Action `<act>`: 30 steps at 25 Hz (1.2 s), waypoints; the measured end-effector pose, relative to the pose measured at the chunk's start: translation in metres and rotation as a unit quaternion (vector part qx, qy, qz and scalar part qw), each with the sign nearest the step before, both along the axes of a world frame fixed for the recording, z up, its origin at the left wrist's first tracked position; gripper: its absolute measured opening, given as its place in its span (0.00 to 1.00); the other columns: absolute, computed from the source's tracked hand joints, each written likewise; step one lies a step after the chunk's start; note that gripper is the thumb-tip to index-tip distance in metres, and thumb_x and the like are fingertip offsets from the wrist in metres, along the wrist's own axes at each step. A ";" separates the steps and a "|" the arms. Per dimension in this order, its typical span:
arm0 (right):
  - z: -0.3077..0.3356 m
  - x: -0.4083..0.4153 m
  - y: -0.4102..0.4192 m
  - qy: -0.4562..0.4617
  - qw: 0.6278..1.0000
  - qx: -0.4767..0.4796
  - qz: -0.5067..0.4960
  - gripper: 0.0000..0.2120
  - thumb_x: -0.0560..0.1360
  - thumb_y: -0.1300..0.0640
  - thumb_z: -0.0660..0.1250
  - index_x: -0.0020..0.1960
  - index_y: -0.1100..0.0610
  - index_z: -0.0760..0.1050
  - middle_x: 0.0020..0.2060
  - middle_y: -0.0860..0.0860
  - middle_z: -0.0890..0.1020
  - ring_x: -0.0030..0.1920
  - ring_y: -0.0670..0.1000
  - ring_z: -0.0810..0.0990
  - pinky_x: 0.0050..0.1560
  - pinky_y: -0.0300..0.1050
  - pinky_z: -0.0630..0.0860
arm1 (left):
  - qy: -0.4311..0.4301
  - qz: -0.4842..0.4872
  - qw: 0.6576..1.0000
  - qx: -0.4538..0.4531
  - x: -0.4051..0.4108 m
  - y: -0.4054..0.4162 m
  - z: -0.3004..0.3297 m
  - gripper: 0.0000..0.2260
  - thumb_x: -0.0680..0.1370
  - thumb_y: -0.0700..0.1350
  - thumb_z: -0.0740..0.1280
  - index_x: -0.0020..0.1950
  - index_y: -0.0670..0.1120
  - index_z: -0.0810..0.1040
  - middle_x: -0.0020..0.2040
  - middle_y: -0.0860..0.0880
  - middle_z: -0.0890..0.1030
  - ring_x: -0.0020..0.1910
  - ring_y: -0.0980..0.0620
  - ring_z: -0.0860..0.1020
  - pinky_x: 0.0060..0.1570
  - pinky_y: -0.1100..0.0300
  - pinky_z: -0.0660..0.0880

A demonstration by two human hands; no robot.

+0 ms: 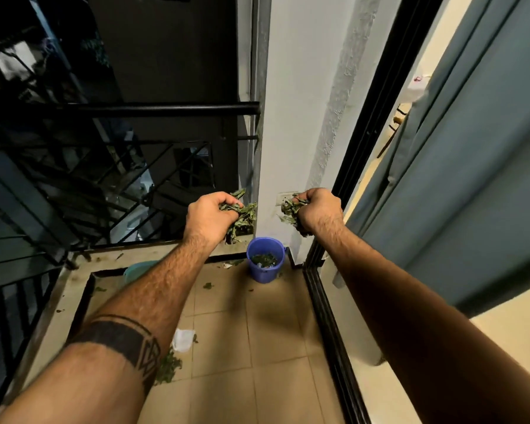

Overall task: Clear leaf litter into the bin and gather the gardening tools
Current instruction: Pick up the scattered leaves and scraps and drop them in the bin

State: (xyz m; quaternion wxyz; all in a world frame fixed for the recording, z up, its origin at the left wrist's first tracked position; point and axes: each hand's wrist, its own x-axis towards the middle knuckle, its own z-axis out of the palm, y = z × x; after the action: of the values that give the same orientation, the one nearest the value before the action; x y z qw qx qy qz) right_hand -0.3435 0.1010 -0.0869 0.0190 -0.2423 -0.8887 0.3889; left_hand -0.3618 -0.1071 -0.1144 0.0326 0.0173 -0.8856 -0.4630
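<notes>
Here, left hand point(210, 214): fingers curled round a bunch of leaves point(242, 218), held up over the floor's far edge.
Right hand point(315, 209): gripping a second clump of leaves point(291, 211), just beside the wall.
Bin point(265, 258): blue, in the floor's far right corner, below and between both hands, some litter inside.
Floor point(257, 332): tiled, loose leaf scraps point(167, 367) by the left forearm.
</notes>
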 end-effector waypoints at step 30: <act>-0.314 -0.316 0.172 -0.015 0.997 -0.060 0.055 0.12 0.72 0.65 0.67 0.49 0.53 0.85 0.45 0.54 0.86 0.44 0.59 0.85 0.48 0.57 0.84 | -0.071 0.087 0.993 0.022 -0.281 0.188 -0.302 0.12 0.77 0.37 0.71 0.43 0.56 0.82 0.39 0.52 0.85 0.26 0.56 0.78 0.26 0.61 0.76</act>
State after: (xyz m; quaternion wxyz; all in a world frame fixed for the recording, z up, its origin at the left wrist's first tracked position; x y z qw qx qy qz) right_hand -0.6599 0.2730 -0.4008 -0.0305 -0.1994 -0.8759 0.4382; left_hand -0.6426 0.0805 -0.4161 0.0094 0.1277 -0.8706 -0.4751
